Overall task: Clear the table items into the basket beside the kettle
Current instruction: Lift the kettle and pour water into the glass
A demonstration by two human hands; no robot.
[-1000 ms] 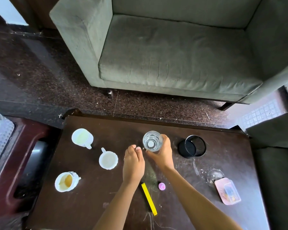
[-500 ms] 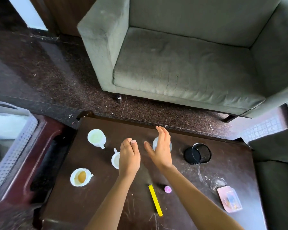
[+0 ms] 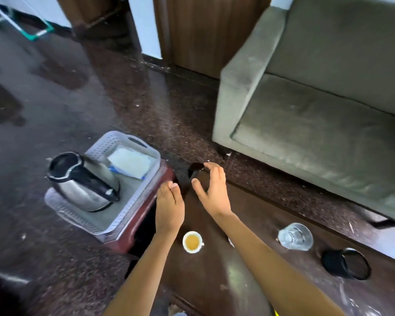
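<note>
The pale grey perforated plastic basket (image 3: 123, 142) sits on a low reddish-brown stand (image 3: 146, 215) just left of both hands, with a folded white cloth (image 3: 130, 164) in its far end. A stainless-steel kettle with a black lid and handle (image 3: 82, 181) appears to stand in the basket's near end, though blur makes this uncertain.

The dark brown wooden surface (image 3: 214, 281) lies under and to the right of the hands. On it, a small white cup of yellowish liquid (image 3: 192, 241) stands between the forearms, just behind the left hand's wrist. A clear drinking glass (image 3: 295, 236) and a black mesh cylinder cup (image 3: 346, 263) lie well to the right of the right hand. A grey-green fabric sofa (image 3: 317, 110) stands beyond them on a dark speckled floor (image 3: 146, 99).

The left hand (image 3: 169, 207) hovers with fingers curled loosely, holding nothing. The right hand (image 3: 212, 189) is spread open, thumb apart, empty.
</note>
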